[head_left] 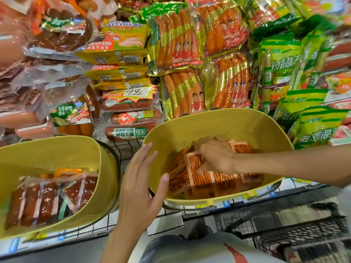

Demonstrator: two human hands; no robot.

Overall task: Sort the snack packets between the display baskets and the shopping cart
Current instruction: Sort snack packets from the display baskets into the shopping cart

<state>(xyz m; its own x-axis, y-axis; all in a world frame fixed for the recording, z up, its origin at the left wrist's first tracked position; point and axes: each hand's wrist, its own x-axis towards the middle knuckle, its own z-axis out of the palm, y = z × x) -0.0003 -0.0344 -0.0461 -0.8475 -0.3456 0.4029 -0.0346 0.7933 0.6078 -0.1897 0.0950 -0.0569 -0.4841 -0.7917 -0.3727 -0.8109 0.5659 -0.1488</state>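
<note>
Reaching into the right basket [228, 120], the right hand [216, 156] grips an orange packet [201, 180] from the stack. The left hand [140, 179] hovers open beside the rim. The left basket [57, 154] holds dark-red packets [38, 202] — the shopping cart [303, 230] is too blurred to judge, so sorting seems midway.

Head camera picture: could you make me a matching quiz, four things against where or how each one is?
Things:
1 left hand
2 right hand
3 left basket
4 shopping cart

States:
A dark wire, lower right corner
B holds dark red packets
C open, holding nothing
D gripping orange packets in the right basket

Pairs: 1-C, 2-D, 3-B, 4-A.
</note>
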